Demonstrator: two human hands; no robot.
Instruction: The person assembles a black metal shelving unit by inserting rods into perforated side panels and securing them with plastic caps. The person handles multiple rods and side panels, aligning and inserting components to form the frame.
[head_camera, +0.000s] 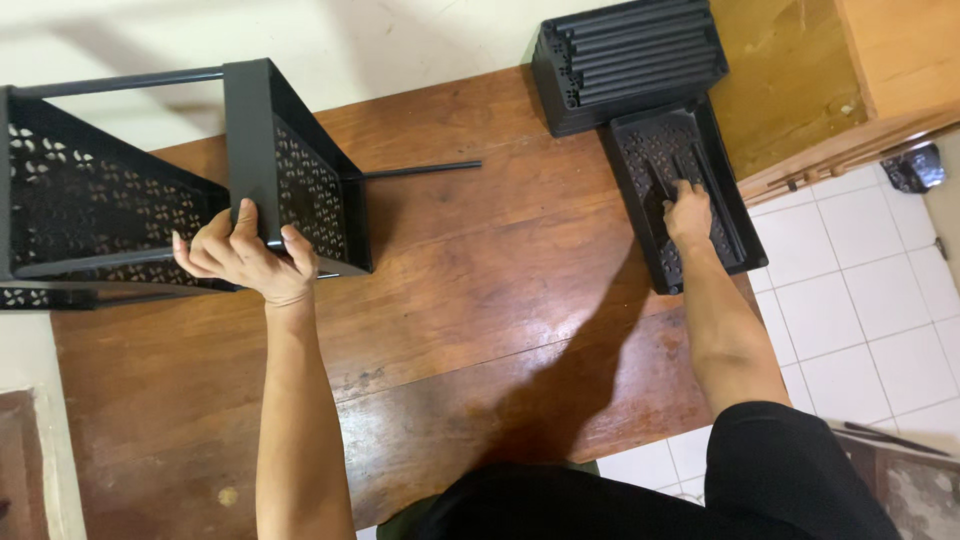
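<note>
1. Two bare forearms reach up from the lower edge over a brown, glossy wooden table (480, 300), scuffed near its front edge; the person's dark clothing shows at the bottom.
2. Left hand (243, 255): closed around the lower edge of a black perforated metal shelf rack (120, 190), thumb on one side of the rim, fingers curled over the other. The rack lies on its side at the table's left end, two tray-shaped tiers joined by a thin black rod at the top.
3. Right hand (688, 212): palm down, fingers bent, reaching inside a loose black perforated tray (735, 225) at the table's right edge; what the fingers hold, if anything, cannot be made out.
4. One thin black metal rod (420, 169) lies flat on the table, just right of the rack, between the two hands.
5. One stack of black nested trays (630, 60) stands at the far right corner, touching the loose tray's far end.
6. White tiled floor (860, 300) lies right of the table.
</note>
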